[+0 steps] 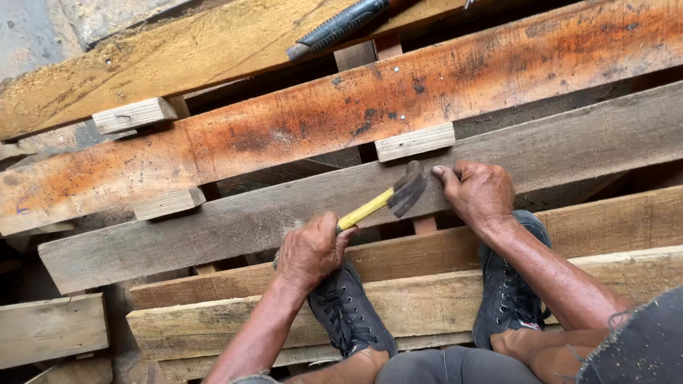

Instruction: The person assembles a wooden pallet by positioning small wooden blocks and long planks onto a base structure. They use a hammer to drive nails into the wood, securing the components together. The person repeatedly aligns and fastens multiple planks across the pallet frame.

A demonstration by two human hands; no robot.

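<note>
My left hand (311, 250) gripping a yellow-handled hammer (388, 199), my right hand (478, 192) resting fingertips on the grey plank (569, 146), black sneakers (348, 313) below

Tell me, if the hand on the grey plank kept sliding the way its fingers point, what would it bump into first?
The right hand points left along the weathered grey wooden plank. It would likely meet the dark metal head of the yellow-handled hammer first, just beside its fingertips, though depth is hard to judge.

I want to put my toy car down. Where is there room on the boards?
The orange plank is bare between its two small blocks. The grey plank is bare left of the left hand. It is crowded around the hammer, right hand and shoes.
</note>
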